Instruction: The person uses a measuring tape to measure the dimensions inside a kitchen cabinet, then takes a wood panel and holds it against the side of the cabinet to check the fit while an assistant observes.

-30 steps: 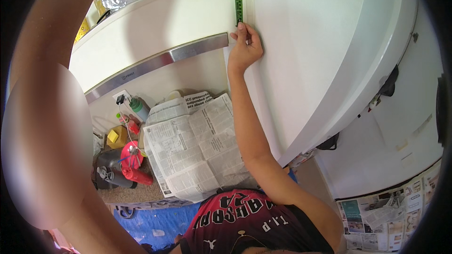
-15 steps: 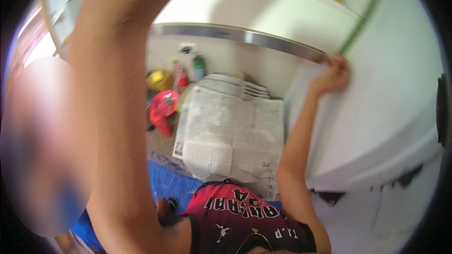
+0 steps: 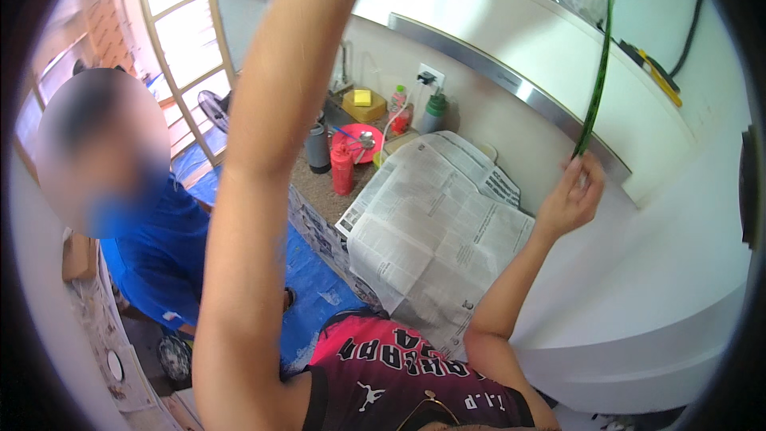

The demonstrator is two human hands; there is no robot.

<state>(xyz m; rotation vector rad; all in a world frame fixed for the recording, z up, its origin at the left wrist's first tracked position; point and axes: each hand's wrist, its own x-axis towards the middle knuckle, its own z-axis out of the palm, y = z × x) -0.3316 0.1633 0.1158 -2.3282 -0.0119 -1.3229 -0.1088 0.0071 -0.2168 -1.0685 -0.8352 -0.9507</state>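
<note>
The right hand (image 3: pixel 572 198) pinches the lower end of a narrow green measuring-tape blade (image 3: pixel 595 96) between thumb and fingertips, the blade rising past a long silver metal strip (image 3: pixel 511 79). The left hand is beyond the view; I cannot tell its grip. Below, black-and-white newspaper sheets (image 3: pixel 439 223) lie beside 1 red cylindrical bottle (image 3: pixel 342 169).

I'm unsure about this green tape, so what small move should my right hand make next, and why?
I'd probably pull gently to straighten the green tape: your right hand pinches its lower end, and it looks bowed across the white cabinet, though the fisheye may add bend. Your left hand is out of view.
</note>
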